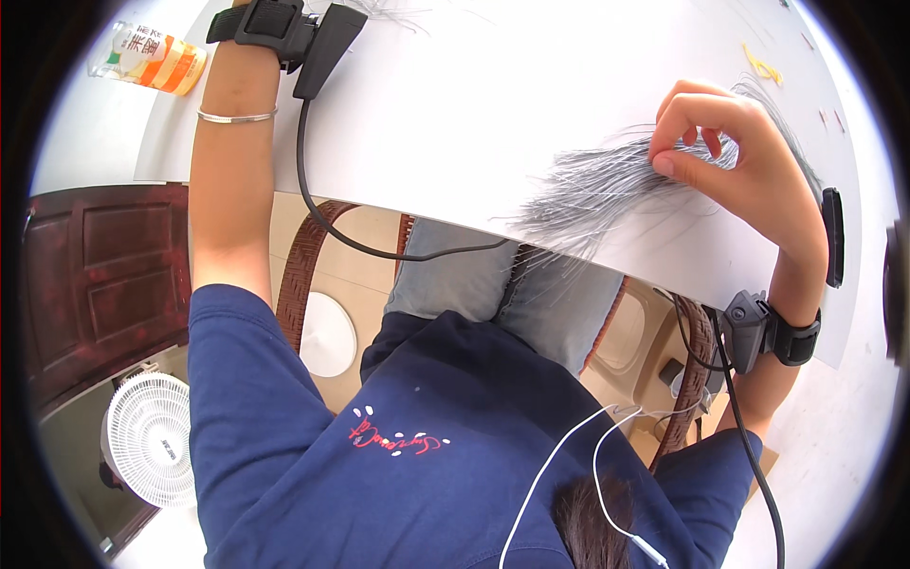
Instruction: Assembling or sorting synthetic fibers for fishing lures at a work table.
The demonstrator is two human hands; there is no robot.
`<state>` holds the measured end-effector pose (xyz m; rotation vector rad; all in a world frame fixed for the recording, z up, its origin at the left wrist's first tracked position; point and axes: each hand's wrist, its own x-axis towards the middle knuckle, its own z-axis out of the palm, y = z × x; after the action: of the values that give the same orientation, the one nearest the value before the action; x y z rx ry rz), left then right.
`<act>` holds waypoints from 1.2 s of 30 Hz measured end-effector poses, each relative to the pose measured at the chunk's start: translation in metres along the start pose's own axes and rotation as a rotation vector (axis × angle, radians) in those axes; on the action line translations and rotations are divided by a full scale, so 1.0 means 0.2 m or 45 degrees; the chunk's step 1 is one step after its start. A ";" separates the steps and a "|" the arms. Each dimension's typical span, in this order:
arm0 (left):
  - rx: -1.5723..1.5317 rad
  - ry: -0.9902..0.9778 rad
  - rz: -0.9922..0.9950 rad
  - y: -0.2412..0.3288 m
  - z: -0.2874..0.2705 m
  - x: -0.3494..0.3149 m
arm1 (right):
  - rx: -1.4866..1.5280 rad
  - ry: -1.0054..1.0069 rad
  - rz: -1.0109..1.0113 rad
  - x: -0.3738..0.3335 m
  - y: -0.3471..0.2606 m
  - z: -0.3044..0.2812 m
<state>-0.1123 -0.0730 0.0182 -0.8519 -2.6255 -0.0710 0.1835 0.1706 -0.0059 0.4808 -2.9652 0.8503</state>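
A loose bundle of thin grey strands (pixel 592 187) lies on the white table, its splayed ends reaching over the near edge. At the bundle's far right part, my right hand (pixel 720 142) is curled, thumb and forefinger tips brought together in a pinch on some strands. Its other fingers bend behind the forefinger. More strands show beyond the hand, curving along the wrist. My left forearm (pixel 232 171) stretches up to the top edge of the picture, where the hand itself is cut off. A few more grey strands (pixel 379 9) lie near that left wrist.
A clear cup with an orange pattern (pixel 152 59) lies at the far left. Yellow ties (pixel 761 64) and small scraps sit at the far right. A black phone-like object (pixel 832 237) is beside my right forearm. Black cables (pixel 327 223) run from both wrist devices. A white fan (pixel 156 441) stands lower left.
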 end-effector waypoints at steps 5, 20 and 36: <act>-0.005 0.069 0.061 0.24 -0.14 -0.09 | 0.028 0.097 0.025 0.02 0.00 -0.02; -0.980 -0.713 0.867 0.58 -0.34 -0.43 | 0.214 0.234 0.063 0.04 0.06 0.00; -0.955 -0.947 0.683 0.64 -0.13 -0.31 | 1.792 0.044 -0.277 -0.02 0.19 -0.13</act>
<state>0.0155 -0.0076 0.0103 -2.1585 -2.8967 -0.7550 0.1744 0.2149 -0.0040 0.6927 -1.7120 2.6634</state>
